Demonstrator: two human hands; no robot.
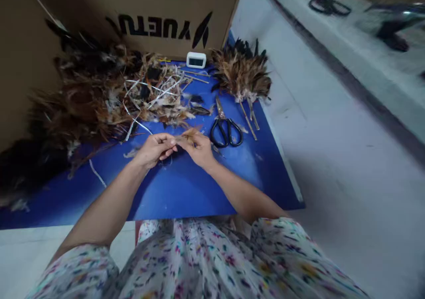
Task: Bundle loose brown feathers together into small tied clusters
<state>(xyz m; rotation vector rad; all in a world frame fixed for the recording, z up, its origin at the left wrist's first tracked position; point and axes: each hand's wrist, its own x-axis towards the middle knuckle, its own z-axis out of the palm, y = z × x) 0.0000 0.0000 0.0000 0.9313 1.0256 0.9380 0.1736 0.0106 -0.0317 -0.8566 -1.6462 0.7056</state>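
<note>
My left hand (pixel 154 150) and right hand (pixel 200 149) pinch a feather (pixel 189 133), likely steadying it; scissors (pixel 223 121) lie beside the right.

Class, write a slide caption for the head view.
Left hand and right hand hold brown feathers above a blue tabletop, scissors nearby.

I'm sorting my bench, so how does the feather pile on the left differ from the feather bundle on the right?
The pile sprawls widely, while the bundle is smaller and compact. White strips lie across the pile, whereas sticks poke from the bundle's near side. Both mix brown with black.
</note>
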